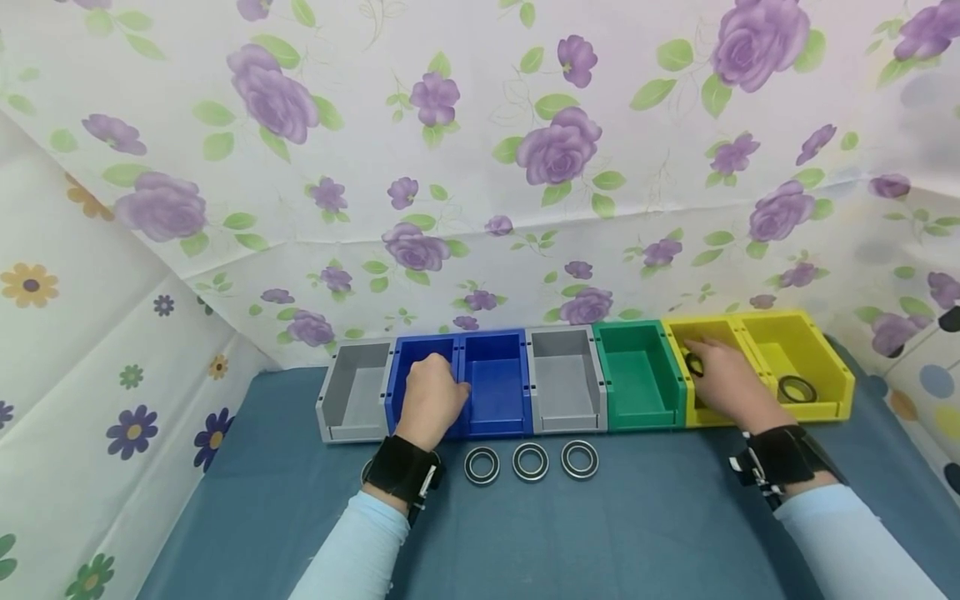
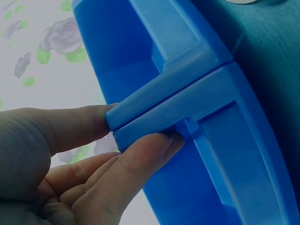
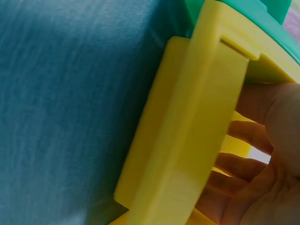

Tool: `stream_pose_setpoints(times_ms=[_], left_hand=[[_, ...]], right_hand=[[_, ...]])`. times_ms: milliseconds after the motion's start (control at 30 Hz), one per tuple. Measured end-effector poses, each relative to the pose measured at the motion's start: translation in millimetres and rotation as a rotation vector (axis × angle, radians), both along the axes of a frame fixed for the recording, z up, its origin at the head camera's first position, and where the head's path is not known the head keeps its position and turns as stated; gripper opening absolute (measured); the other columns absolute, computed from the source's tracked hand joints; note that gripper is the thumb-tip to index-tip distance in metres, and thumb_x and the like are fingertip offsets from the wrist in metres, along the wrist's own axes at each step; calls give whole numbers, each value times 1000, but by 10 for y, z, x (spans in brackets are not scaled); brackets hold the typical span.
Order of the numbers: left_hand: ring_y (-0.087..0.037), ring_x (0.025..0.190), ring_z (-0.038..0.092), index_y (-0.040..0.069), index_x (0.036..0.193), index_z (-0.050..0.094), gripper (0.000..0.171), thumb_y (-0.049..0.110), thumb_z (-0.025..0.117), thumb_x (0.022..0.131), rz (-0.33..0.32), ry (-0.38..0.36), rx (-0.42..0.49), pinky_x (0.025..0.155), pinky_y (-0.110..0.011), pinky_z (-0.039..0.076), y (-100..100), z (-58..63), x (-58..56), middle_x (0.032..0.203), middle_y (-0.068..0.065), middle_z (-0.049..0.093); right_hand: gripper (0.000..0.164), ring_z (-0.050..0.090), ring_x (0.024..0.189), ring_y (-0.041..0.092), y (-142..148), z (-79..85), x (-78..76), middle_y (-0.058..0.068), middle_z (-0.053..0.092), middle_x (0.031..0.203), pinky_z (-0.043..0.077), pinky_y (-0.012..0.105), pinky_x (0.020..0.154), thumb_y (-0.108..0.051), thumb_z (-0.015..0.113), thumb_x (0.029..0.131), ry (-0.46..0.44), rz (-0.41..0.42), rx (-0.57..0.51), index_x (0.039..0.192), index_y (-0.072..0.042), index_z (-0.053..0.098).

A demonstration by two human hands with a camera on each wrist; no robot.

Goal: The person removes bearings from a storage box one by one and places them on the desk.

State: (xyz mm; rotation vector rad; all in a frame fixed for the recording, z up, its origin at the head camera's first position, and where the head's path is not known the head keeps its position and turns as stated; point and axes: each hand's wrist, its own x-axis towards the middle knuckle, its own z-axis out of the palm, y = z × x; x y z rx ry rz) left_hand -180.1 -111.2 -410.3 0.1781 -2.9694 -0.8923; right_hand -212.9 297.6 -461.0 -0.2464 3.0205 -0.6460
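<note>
Your left hand (image 1: 432,398) pinches adjoining blue plastic bins (image 2: 190,96); right hand (image 1: 729,377) at black ring (image 1: 688,364): contact obscured, can't tell grip.

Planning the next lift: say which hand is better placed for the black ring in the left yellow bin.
Likely the right hand: it reaches into that yellow bin, apparently gripping the black ring. The left hand pinches two blue bins' walls.

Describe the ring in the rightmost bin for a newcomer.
Across the blue table runs a row of bins; the rightmost bin is yellow. The dark ring lies inside, near its front. Unlike the table rings, it's binned; unlike the ring at the right hand, untouched.
</note>
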Motion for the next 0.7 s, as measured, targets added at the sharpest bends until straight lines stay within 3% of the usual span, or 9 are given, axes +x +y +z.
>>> stream_pose_setpoints(times_ms=[267, 433, 600, 700], left_hand=[[-12, 42, 50, 10, 55, 54, 33, 19, 69, 83, 4, 4, -13, 40, -25, 41, 3, 2, -5, 48, -1, 39], [-12, 42, 50, 9, 55, 53, 34, 19, 69, 83, 5, 6, -10, 40, -25, 41, 8, 12, -2, 48, 0, 38], [-12, 41, 50, 9, 55, 52, 34, 18, 69, 82, 4, 9, -12, 39, -26, 40, 4, 1, 0, 48, 0, 37], [-12, 41, 49, 9, 54, 51, 34, 18, 69, 82, 2, 26, -19, 38, -25, 39, -1, -14, -6, 47, 1, 36]], right_hand=[[57, 29, 122, 50, 9, -72, -7, 34, 29, 137, 28, 59, 95, 9, 37, 81, -36, 12, 20, 137, 5, 37], [51, 33, 120, 50, 6, -89, 6, 34, 34, 133, 28, 59, 95, 9, 37, 83, -32, 10, 41, 134, 8, 41], [45, 46, 103, 39, -4, -79, 46, 30, 45, 122, 37, 56, 88, 5, 41, 85, -29, -12, 43, 131, 8, 45], [44, 47, 94, 33, -9, -80, 59, 28, 49, 117, 40, 52, 81, 4, 42, 85, -20, -26, 48, 129, 7, 47]])
